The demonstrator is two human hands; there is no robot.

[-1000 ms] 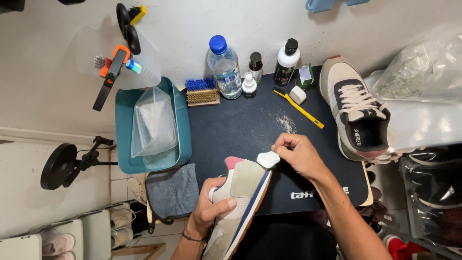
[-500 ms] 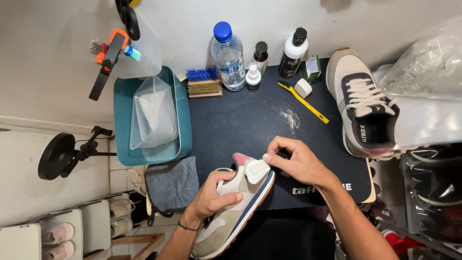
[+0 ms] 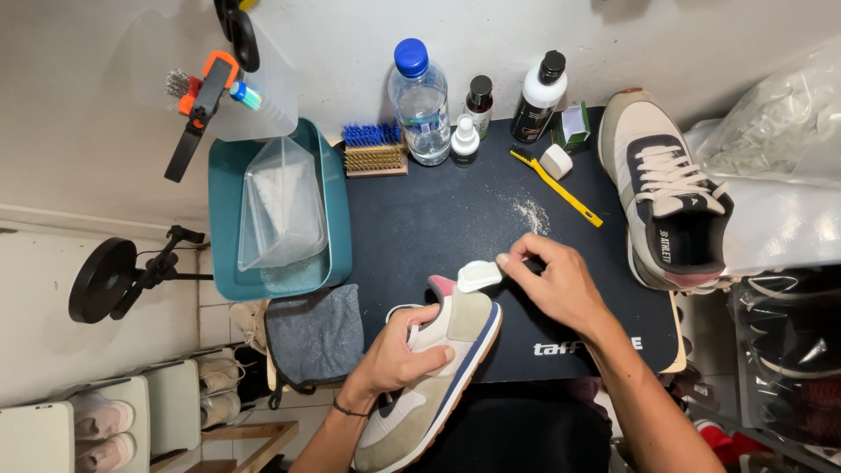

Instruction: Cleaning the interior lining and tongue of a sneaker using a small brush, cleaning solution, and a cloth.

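At the far left a black round stand (image 3: 109,280) is sitting on the pale floor, and above it an orange and black clamp (image 3: 200,109) is hanging by the wall. Next to it a teal tub (image 3: 337,254) is standing at the left edge of the black mat (image 3: 455,219), and a clear plastic bag (image 3: 280,206) is lying inside it. A grey cloth (image 3: 315,337) is lying just below the tub. The left hand (image 3: 399,355) is gripping the shoe (image 3: 442,377) around its opening, fingers closed on the collar, and is holding it tilted over the near edge of the mat with the heel pointing away from the person. At the back of the mat a brush with blue bristles (image 3: 374,149), a water bottle (image 3: 420,105), a small white spray bottle (image 3: 465,137), a small dark bottle (image 3: 479,103) and a black bottle with white label (image 3: 537,98) are standing in a row. The right hand (image 3: 561,285) is pinching a small white eraser block (image 3: 479,276) between thumb and fingers, and the block is touching the pink heel tab of the shoe. A yellow toothbrush (image 3: 561,188) is lying near some white crumbs (image 3: 532,213). At the right a second shoe (image 3: 670,197) is resting on the mat edge, beside clear plastic wrap (image 3: 780,131)
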